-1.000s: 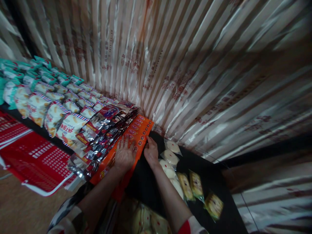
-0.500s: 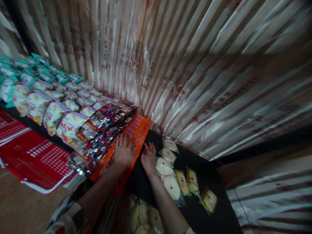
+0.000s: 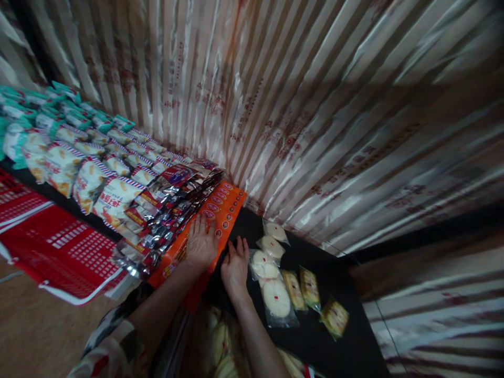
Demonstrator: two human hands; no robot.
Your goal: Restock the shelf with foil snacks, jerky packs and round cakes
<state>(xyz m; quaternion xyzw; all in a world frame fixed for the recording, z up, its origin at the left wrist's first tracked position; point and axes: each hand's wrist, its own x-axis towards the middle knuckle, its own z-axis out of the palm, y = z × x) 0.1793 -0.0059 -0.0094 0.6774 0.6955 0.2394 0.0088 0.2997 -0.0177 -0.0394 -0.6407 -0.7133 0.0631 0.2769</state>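
Observation:
My left hand [image 3: 201,245] lies flat, fingers spread, on a long orange packet [image 3: 220,209] that rests on the black shelf [image 3: 338,294]. My right hand [image 3: 235,266] lies just right of it on the black surface, fingers stretched out, touching the orange packet's right edge. Directly right of my right hand is a row of clear bags with round white cakes [image 3: 271,286]. A stack of silver and red foil packets [image 3: 165,210] lies against the orange packet's left side.
Rows of white and teal snack bags [image 3: 79,157] fill the shelf to the left. A red basket [image 3: 59,252] sits below them. Yellow wrapped cakes [image 3: 311,286] lie right of the white ones. A striped shiny curtain [image 3: 315,105] hangs behind. Bagged buns [image 3: 220,341] sit low by my arms.
My right hand has slid back toward me along the orange packet's right edge. My left hand has stayed flat on the packet. The view has shifted slightly.

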